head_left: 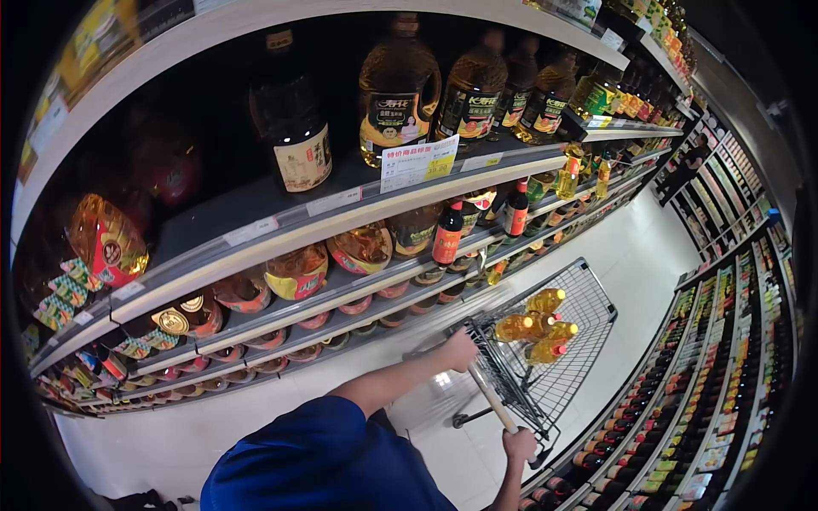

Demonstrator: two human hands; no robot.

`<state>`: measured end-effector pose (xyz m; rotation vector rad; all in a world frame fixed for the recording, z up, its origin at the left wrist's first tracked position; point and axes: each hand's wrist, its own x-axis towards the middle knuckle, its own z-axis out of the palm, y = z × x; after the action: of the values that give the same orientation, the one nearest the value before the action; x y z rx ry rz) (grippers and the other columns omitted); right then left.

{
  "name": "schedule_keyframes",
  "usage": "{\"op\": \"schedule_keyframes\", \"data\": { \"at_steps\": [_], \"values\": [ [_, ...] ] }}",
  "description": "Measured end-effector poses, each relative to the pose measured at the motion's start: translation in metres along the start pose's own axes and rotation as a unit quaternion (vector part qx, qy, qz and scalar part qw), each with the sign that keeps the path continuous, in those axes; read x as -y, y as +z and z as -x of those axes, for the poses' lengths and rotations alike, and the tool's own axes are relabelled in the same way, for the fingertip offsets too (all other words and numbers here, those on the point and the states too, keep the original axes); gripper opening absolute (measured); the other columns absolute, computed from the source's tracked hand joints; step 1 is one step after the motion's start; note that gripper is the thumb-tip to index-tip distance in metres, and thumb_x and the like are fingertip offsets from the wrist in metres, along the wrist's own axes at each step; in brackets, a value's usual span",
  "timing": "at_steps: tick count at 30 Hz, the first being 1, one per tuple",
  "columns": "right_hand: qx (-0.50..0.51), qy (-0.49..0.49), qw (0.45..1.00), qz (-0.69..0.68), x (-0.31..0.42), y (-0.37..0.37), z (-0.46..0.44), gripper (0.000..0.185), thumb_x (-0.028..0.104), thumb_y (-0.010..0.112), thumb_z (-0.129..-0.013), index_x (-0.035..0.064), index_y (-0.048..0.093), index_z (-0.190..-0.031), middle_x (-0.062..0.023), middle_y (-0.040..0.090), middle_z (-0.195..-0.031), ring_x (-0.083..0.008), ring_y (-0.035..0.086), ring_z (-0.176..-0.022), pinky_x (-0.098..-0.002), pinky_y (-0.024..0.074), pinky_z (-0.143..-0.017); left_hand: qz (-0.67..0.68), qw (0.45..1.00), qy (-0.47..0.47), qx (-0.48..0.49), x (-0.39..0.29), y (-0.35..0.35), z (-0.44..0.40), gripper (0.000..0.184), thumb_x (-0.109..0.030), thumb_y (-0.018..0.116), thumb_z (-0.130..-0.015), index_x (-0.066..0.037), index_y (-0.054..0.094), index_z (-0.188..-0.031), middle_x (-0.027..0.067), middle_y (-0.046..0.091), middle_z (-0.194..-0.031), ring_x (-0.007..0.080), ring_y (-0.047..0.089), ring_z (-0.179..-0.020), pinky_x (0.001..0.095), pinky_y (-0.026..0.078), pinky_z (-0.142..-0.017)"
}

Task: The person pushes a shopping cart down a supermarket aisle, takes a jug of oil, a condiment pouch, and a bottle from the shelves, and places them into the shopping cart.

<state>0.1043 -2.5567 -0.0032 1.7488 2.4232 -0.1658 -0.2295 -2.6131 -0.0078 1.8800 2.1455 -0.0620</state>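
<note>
Both of my hands grip the pale handle (pixel 492 392) of a wire shopping cart (pixel 579 366). My left hand (pixel 460 350) is wrapped round the handle's far left end, beside the shelves. At its right end, lower in the view, my right hand (pixel 519 444) is closed round the bar. Several bottles of yellow oil (pixel 545 351) are in the cart, some with yellow caps and one with a red cap.
Shelves of large oil bottles (pixel 396 102) run along the left, with a price sign (pixel 419 163) on the edge. Rows of dark bottles (pixel 673 383) line the right. White floor (pixel 635 243) stretches between them. A person in dark clothes (pixel 684 169) stands far off.
</note>
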Motion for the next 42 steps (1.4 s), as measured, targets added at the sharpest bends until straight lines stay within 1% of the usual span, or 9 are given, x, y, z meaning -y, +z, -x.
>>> {"op": "schedule_keyframes", "data": {
  "at_steps": [5, 9, 12, 15, 18, 22, 34, 37, 42],
  "values": [
    [-0.007, -0.015, 1.000, -0.020, -0.002, 0.008, 0.031, 0.033, 0.038, 0.072, -0.071, 0.0084, 0.077, -0.086, -0.0189, 0.072, -0.080, -0.0369, 0.071, -0.077, -0.0448, 0.0571, -0.074, -0.010, 0.999, -0.021, -0.030, -0.006, 0.017, 0.034, 0.022, -0.025, 0.070, -0.066, -0.012, 0.074, -0.083, 0.0080, 0.072, -0.087, 0.0250, 0.067, -0.093, 0.0427, 0.038, -0.097],
    [0.004, -0.014, 1.000, -0.023, 0.000, 0.010, 0.060, 0.034, 0.039, 0.072, -0.072, 0.0080, 0.077, -0.085, -0.0185, 0.072, -0.079, -0.0364, 0.071, -0.075, -0.0446, 0.0567, -0.071, -0.030, 0.999, -0.013, -0.033, -0.010, 0.020, 0.067, 0.028, -0.037, 0.074, -0.067, -0.015, 0.075, -0.085, 0.0058, 0.072, -0.086, 0.0241, 0.066, -0.093, 0.0421, 0.038, -0.095],
    [-0.010, -0.025, 0.999, -0.020, -0.002, 0.018, 0.079, 0.033, 0.039, 0.073, -0.072, 0.0082, 0.076, -0.083, -0.0178, 0.072, -0.078, -0.0360, 0.071, -0.074, -0.0452, 0.0564, -0.071, 0.003, 1.000, -0.027, 0.011, -0.019, 0.007, 0.094, 0.024, -0.021, 0.068, -0.069, -0.011, 0.075, -0.089, 0.0115, 0.072, -0.094, 0.0279, 0.067, -0.101, 0.0461, 0.037, -0.106],
    [-0.013, -0.038, 0.999, -0.027, -0.001, 0.022, 0.098, 0.033, 0.039, 0.073, -0.072, 0.0082, 0.076, -0.083, -0.0174, 0.072, -0.078, -0.0357, 0.071, -0.074, -0.0454, 0.0564, -0.071, -0.003, 1.000, -0.025, -0.013, -0.018, 0.015, 0.115, 0.023, -0.021, 0.068, -0.068, -0.011, 0.075, -0.087, 0.0102, 0.072, -0.091, 0.0269, 0.067, -0.098, 0.0444, 0.039, -0.100],
    [-0.009, -0.031, 0.999, -0.008, 0.002, 0.032, 0.112, 0.031, 0.037, 0.073, -0.071, 0.0103, 0.077, -0.085, -0.0154, 0.072, -0.079, -0.0349, 0.071, -0.075, -0.0441, 0.0564, -0.070, -0.029, 0.999, -0.018, -0.028, -0.014, 0.024, 0.134, 0.026, -0.034, 0.074, -0.066, -0.015, 0.074, -0.083, 0.0056, 0.070, -0.083, 0.0228, 0.065, -0.094, 0.0396, 0.037, -0.092],
    [-0.040, -0.034, 0.998, -0.022, 0.006, 0.042, 0.133, 0.029, 0.035, 0.073, -0.070, 0.0110, 0.078, -0.086, -0.0147, 0.072, -0.078, -0.0346, 0.071, -0.074, -0.0441, 0.0564, -0.069, 0.020, 0.998, -0.009, -0.060, -0.007, 0.049, 0.145, 0.021, -0.019, 0.068, -0.060, -0.012, 0.073, -0.079, 0.0068, 0.070, -0.080, 0.0246, 0.065, -0.088, 0.0395, 0.038, -0.090],
    [-0.009, 0.001, 1.000, -0.001, 0.039, 0.048, 0.184, 0.033, 0.035, 0.072, -0.070, 0.0093, 0.078, -0.089, -0.0192, 0.072, -0.079, -0.0382, 0.071, -0.077, -0.0458, 0.0570, -0.073, 0.016, 0.997, 0.024, -0.069, 0.014, 0.058, 0.198, 0.016, -0.023, 0.071, -0.065, -0.012, 0.072, -0.077, 0.0075, 0.071, -0.081, 0.0236, 0.066, -0.088, 0.0430, 0.036, -0.099],
    [0.000, 0.007, 1.000, 0.010, 0.049, 0.052, 0.198, 0.031, 0.035, 0.071, -0.070, 0.0079, 0.076, -0.084, -0.0190, 0.071, -0.079, -0.0380, 0.070, -0.078, -0.0462, 0.0561, -0.072, 0.022, 0.995, 0.050, -0.081, 0.025, 0.059, 0.214, 0.017, -0.024, 0.069, -0.064, -0.010, 0.071, -0.074, 0.0088, 0.071, -0.079, 0.0239, 0.067, -0.084, 0.0394, 0.036, -0.091],
    [0.026, 0.026, 0.999, -0.007, 0.073, 0.046, 0.230, 0.032, 0.036, 0.070, -0.071, 0.0078, 0.077, -0.086, -0.0208, 0.071, -0.079, -0.0398, 0.070, -0.078, -0.0477, 0.0560, -0.074, 0.023, 0.998, 0.054, -0.038, 0.036, 0.061, 0.238, 0.020, -0.024, 0.068, -0.065, -0.010, 0.073, -0.077, 0.0096, 0.073, -0.084, 0.0248, 0.070, -0.090, 0.0439, 0.035, -0.107]
  ]
}}
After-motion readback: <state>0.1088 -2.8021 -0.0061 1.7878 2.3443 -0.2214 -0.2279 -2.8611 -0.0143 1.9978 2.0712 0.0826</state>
